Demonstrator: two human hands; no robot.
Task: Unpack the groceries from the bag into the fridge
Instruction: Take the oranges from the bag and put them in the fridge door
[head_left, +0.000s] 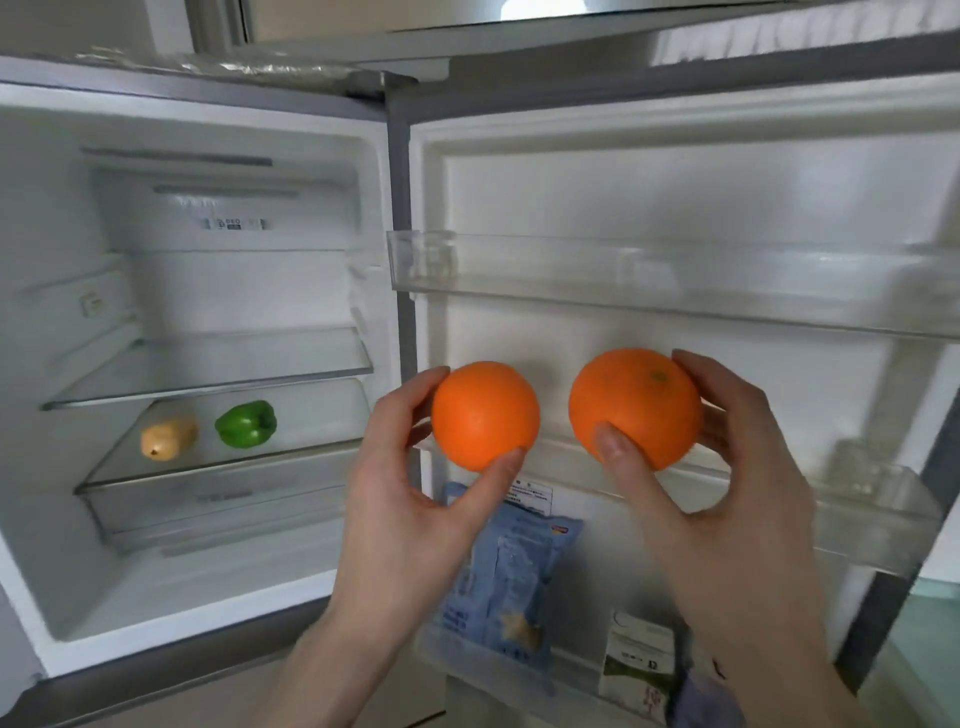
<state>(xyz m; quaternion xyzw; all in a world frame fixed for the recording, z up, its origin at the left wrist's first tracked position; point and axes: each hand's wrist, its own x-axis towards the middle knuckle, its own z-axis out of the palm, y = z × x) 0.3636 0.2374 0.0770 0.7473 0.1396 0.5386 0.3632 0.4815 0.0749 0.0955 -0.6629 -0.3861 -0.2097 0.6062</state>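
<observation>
Head | my left hand (410, 499) grips one orange (485, 415), right hand (727, 467) another (636, 408), both before the open fridge (208, 130) door | stored: pepper (245, 423), yellowish item (167, 438), door packets | oranges unplaced; bag unseen

Left hand (410, 499) gripping orange (485, 415), right hand (727, 467) gripping second orange (636, 408), open fridge (208, 587)

left hand (410, 499) gripping, right hand (727, 467) gripping
</observation>
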